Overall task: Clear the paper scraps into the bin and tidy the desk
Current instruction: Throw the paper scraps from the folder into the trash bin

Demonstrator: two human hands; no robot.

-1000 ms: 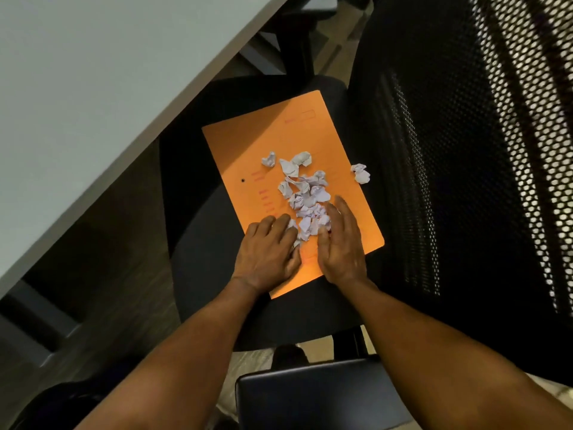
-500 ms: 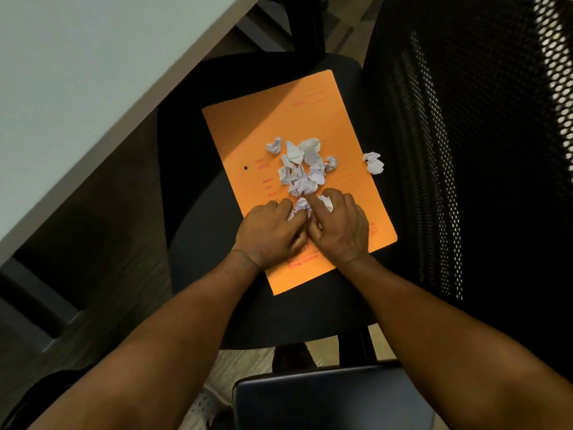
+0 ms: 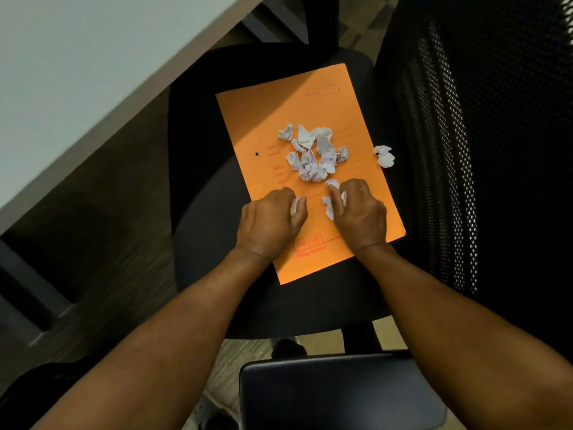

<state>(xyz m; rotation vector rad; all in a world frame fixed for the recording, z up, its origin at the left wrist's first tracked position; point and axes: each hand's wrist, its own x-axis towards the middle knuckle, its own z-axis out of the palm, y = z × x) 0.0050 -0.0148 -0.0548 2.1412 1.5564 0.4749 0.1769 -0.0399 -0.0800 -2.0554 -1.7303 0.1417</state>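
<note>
An orange folder (image 3: 266, 119) lies on a black chair seat (image 3: 198, 231). A pile of several crumpled white paper scraps (image 3: 313, 156) sits on its middle. One stray scrap (image 3: 384, 156) rests at the folder's right edge. My left hand (image 3: 269, 221) is curled on the folder's near part, with a white scrap showing between thumb and fingers. To its right, my right hand (image 3: 361, 212) is closed on scraps, which show white by its fingers. No bin is in view.
The grey desk top (image 3: 77, 72) fills the upper left, its edge running diagonally above the chair. The chair's black mesh back (image 3: 483, 150) stands on the right. A dark flat object (image 3: 335, 395) lies at the bottom centre, over a pale floor.
My two hands were pressed together at the pile's near end; now they have drawn apart and toward me, each closed on scraps. The remaining pile stays in the folder's middle.
</note>
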